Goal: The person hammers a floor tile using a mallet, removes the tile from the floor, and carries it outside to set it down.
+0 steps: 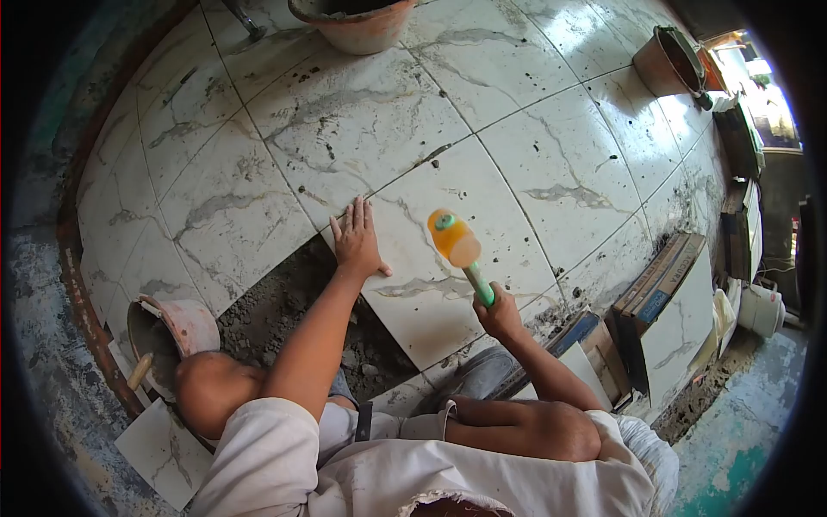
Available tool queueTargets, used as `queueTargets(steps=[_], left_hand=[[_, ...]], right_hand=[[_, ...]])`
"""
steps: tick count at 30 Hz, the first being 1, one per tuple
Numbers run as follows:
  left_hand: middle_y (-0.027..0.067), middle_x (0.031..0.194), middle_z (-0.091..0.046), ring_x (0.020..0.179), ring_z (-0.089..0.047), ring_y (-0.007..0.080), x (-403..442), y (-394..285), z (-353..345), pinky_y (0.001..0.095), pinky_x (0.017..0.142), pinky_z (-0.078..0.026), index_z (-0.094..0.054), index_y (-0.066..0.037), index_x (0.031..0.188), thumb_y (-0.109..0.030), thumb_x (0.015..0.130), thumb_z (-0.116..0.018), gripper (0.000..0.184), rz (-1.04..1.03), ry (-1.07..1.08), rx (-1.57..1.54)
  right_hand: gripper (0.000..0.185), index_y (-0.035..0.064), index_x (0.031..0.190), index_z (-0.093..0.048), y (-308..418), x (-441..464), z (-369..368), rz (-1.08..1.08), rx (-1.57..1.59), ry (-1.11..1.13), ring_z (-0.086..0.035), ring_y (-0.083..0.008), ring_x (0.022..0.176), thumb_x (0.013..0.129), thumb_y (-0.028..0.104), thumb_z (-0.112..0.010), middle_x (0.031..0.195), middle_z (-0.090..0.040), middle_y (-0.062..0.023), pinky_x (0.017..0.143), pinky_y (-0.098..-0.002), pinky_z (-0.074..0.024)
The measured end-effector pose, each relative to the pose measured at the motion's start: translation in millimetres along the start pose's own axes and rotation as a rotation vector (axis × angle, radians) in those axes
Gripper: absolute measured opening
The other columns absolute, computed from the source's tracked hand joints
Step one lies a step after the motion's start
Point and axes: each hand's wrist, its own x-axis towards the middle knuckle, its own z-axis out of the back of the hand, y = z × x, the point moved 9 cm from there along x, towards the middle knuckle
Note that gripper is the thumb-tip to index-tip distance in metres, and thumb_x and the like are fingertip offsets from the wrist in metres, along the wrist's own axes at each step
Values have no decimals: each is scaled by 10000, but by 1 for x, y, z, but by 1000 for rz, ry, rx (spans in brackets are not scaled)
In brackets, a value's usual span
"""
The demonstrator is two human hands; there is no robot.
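Tile [422, 274], veined white, underlies splayed left fingers [358, 222]; right fingers [488, 317] grip an orange mallet [454, 238].

amber mallet [454, 238] with green handle [479, 285], grey-and-tan marbled white tile [418, 269]

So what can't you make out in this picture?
All in the head view:
Mallet: grip end, inside the right hand.
Mortar bed: part behind the left forearm.
Top bucket: far rim, cut off by the upper edge.
Left bucket: part behind the left knee.
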Motion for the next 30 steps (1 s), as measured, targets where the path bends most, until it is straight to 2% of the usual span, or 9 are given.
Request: queueTargets(steps=[4,8,12,17,19,23,25,27,30], left_hand=[[96,1604,-137,1465,-199,261,4,-1,-2,558,1176,-135,-111,-52,1526,-536,368,-923,1494,16,45,42],[86,1608,-127,1474,-173,252,1,0,-2,553,1180,-120,-111,-68,1529,-533,377,-925,1485,10,32,21],[81,1612,-113,1480,-148,249,0,-4,-2,551,1181,-110,-87,-89,1535,-541,388,-925,1491,21,80,33],[73,1618,-77,1484,-131,238,1,-3,-1,539,1185,-103,-46,-102,1541,-552,394,-922,1512,46,97,59],[68,1618,-73,1485,-126,236,2,-5,1,538,1184,-106,-50,-107,1542,-556,395,-922,1509,44,104,62],[72,1617,-82,1485,-126,234,-4,-2,-9,544,1183,-109,-59,-101,1540,-532,403,-928,1495,50,141,69],[100,1619,-70,1486,-124,251,2,-3,-2,543,1183,-105,-52,-75,1538,-537,352,-923,1542,36,67,51],[96,1620,-69,1485,-129,253,3,-6,0,545,1181,-108,-49,-73,1537,-535,350,-922,1544,37,70,61],[99,1613,-107,1481,-149,246,0,-7,5,554,1178,-115,-95,-78,1532,-515,394,-931,1477,45,84,79]], right_hand=[[229,15,916,-556,-20,5,-2,-2,-120,70,-621,-463,764,813,202,-636,769,-626,-270,680,-507,-493],[259,11,950,-568,-2,-1,3,49,55,2,-627,-455,785,803,212,-638,800,-646,-254,697,-508,-502],[240,14,950,-584,-26,-4,6,-17,-39,70,-625,-448,774,794,188,-641,795,-633,-259,691,-495,-497],[273,15,992,-589,-25,-14,20,-15,24,-44,-632,-444,809,795,195,-645,813,-647,-256,723,-505,-502],[240,14,929,-564,-43,-9,17,-68,-82,31,-615,-463,778,795,195,-647,763,-623,-267,695,-512,-490],[275,17,967,-578,-37,-10,26,-44,48,-61,-622,-458,820,805,224,-659,826,-637,-270,732,-517,-493],[293,16,985,-579,-44,-11,25,-22,60,-69,-625,-452,822,804,232,-659,820,-637,-265,740,-515,-493],[276,17,962,-580,-60,-10,15,-94,-184,79,-625,-446,796,796,223,-656,766,-626,-258,720,-508,-490],[275,20,939,-585,-45,-2,27,-49,-79,26,-629,-438,784,795,239,-668,753,-631,-244,711,-499,-491]])
